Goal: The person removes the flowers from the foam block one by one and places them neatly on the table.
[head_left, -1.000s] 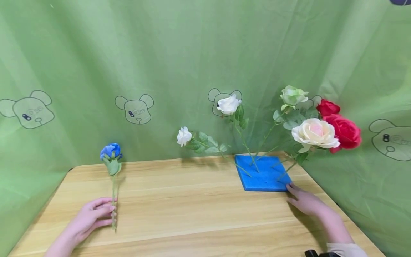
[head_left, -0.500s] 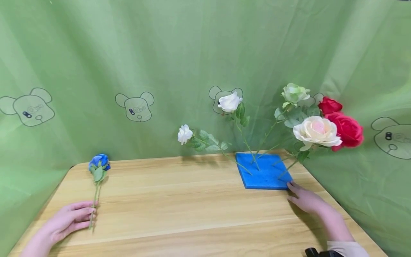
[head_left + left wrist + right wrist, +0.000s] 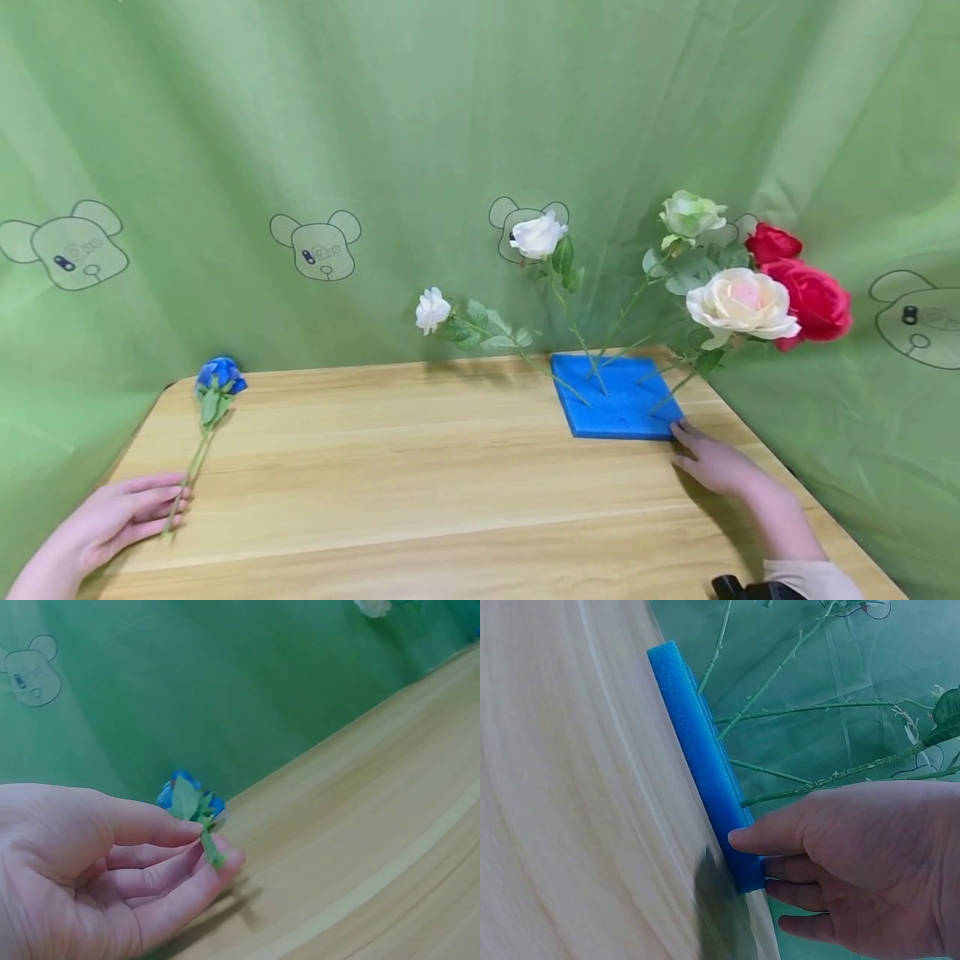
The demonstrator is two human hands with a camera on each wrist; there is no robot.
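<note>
My left hand (image 3: 112, 521) pinches the lower stem of a blue rose (image 3: 220, 377) between thumb and fingers, at the table's left side. In the left wrist view the bloom is partly hidden behind its leaves, and the stem end shows at the fingertips. On the right, my right hand (image 3: 716, 460) holds the near right corner of a blue foam board (image 3: 618, 425), thumb and fingers on either side of it. Stuck in that board are a low-leaning white rose (image 3: 432, 311), a taller white rose (image 3: 538, 236), a pale green rose (image 3: 692, 214), a cream-pink rose (image 3: 742, 304) and red roses (image 3: 813, 300).
The wooden table (image 3: 390, 483) reaches back to a green curtain (image 3: 420, 125) printed with bear faces, which also hangs along both sides. The flower heads lean out beyond the board's edges. A black object (image 3: 753, 588) sits by the right sleeve.
My left hand has moved left with the blue rose, whose stem now slants, bloom tipped away to the right. The right hand stays at the foam board, and the view has shifted slightly.
</note>
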